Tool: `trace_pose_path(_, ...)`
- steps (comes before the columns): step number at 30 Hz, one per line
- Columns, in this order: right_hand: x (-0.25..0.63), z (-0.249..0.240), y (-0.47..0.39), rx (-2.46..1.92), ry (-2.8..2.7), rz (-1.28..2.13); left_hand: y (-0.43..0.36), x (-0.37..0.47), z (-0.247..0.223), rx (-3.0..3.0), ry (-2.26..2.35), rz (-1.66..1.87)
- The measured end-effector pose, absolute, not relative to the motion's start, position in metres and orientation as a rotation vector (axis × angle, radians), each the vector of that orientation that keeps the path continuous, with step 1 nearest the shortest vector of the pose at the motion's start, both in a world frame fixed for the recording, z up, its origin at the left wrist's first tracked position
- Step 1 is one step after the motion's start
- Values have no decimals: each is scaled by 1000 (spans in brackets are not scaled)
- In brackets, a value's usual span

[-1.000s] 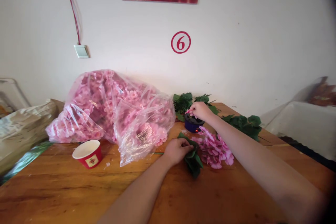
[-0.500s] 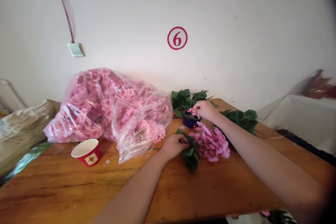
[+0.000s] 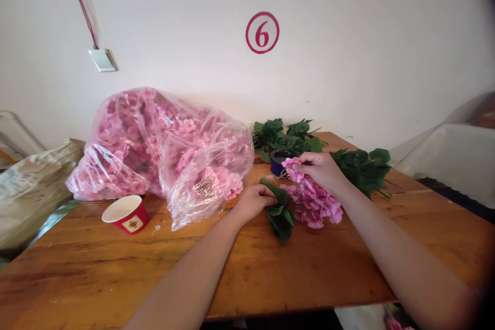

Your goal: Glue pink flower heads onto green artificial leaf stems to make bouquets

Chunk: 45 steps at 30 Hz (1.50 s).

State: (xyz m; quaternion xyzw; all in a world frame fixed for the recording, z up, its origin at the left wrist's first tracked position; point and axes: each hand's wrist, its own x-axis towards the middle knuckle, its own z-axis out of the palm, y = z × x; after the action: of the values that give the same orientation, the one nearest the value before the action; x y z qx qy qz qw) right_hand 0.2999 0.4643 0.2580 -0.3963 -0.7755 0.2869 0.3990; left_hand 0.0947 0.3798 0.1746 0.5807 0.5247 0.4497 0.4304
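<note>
My left hand (image 3: 253, 203) is closed around the stem end of a flower spray, beside its dark green leaves (image 3: 279, 212). The spray's pink blossoms (image 3: 315, 206) lie to the right, low over the wooden table. Between the fingertips of my right hand (image 3: 320, 167) is a small pink flower (image 3: 293, 166), held just above the blossoms. Right behind that flower stands a round dark blue pot (image 3: 277, 163), partly hidden by it.
A clear bag of pink flowers (image 3: 150, 144) fills the back left of the table (image 3: 116, 278). In front of it stands a red paper cup (image 3: 133, 216). Green leaf bunches lie behind the pot (image 3: 288, 136) and at the right (image 3: 363, 167).
My right hand has moved from over the blue pot toward the blossoms, carrying the small pink flower. My left hand keeps its hold. The view has tilted downward.
</note>
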Motion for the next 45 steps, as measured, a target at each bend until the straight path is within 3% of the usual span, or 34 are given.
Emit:
trace_pose_path(11, 311, 240, 467, -978, -1966, 893, 384, 96, 172, 1306, 1318, 1246)
trace_pose_path(34, 310, 237, 471, -1024, -1968, 891, 381, 96, 175, 1324, 1350, 1236)
trace_pose_path(45, 311, 242, 459, -908, -2423, 826, 378, 97, 178, 1399, 1334, 1180)
